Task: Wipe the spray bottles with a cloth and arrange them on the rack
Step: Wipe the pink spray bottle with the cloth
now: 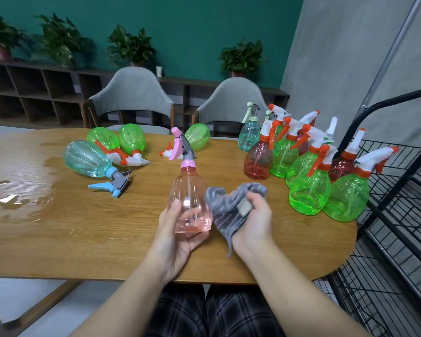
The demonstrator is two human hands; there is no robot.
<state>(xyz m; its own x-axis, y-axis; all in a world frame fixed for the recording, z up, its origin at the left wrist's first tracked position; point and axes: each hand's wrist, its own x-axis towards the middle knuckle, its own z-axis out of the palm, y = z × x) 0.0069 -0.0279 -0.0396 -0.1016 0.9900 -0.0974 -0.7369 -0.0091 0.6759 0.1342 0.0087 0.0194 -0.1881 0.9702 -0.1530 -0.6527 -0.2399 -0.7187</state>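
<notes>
Left hand (178, 229) grips the base of the pink bottle (189, 203), held upright just above the counter (83, 234); right hand (253, 215) clutches the grey cloth (225, 210), bunched against the bottle's right side. Four bottles lie on their sides across the counter: a teal bottle (88, 158) at left and three green ones behind it. A cluster of upright bottles (301, 164) stands at the right edge beside the black wire rack (399, 203). Water puddles (9, 200) sit far left.
</notes>
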